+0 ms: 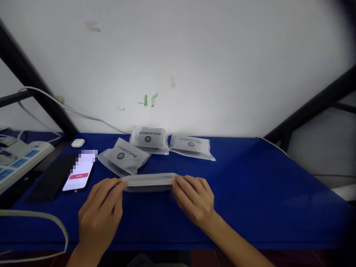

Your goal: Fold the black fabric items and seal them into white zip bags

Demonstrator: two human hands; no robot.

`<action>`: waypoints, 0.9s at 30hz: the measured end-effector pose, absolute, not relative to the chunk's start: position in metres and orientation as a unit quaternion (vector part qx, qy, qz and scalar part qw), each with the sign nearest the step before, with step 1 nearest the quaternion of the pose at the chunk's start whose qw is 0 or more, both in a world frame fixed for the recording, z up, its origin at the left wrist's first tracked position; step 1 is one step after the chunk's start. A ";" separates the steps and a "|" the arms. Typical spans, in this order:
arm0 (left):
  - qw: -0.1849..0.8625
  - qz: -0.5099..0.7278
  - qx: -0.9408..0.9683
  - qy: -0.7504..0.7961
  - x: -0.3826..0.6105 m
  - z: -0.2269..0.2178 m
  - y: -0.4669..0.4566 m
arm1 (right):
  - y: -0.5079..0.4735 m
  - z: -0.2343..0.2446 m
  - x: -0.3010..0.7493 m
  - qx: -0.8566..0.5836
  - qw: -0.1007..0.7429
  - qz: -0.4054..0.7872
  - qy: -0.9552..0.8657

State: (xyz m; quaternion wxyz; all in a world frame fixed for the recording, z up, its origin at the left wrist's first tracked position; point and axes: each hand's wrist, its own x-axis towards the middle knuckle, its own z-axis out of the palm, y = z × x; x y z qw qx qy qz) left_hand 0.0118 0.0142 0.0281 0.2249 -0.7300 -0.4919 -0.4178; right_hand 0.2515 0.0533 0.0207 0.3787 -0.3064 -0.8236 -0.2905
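Note:
Between my two hands is a frosted zip bag (150,181), seen nearly edge-on with its long edge stretched sideways above the blue tabletop. The fingers of my left hand (101,209) pinch its left end. At the opposite corner, my right hand (194,200) closes its fingertips on the bag. Just beyond it lie three similar frosted bags printed ROCKBROS: one tilted bag (125,157) at the left, another bag (149,139) at the back, and a third bag (191,145) to the right. What the held bag contains is hidden.
A lit phone (80,174) and a dark flat device (52,178) lie on the left of the blue table (250,196). Behind them is a white earbud case (78,142). A power strip (25,161) stands far left, with white cables (91,118) along the wall.

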 end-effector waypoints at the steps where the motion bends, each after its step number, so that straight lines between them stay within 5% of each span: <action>1: 0.217 -0.410 -0.735 -0.494 0.006 0.025 0.009 | 0.049 0.017 0.250 -0.297 0.375 -0.279 -0.833; 15: 0.029 -0.320 -0.799 -0.508 -0.006 0.007 -0.018 | 0.019 0.008 0.241 -0.329 0.275 -0.037 -0.902; 19: 0.011 -0.345 -0.745 -0.570 -0.004 0.013 0.007 | 0.045 0.022 0.240 -0.403 0.323 0.021 -0.856; 27: 0.002 -0.272 -0.647 -0.712 -0.008 0.016 0.086 | 0.133 0.025 0.222 -0.605 0.258 0.154 -0.737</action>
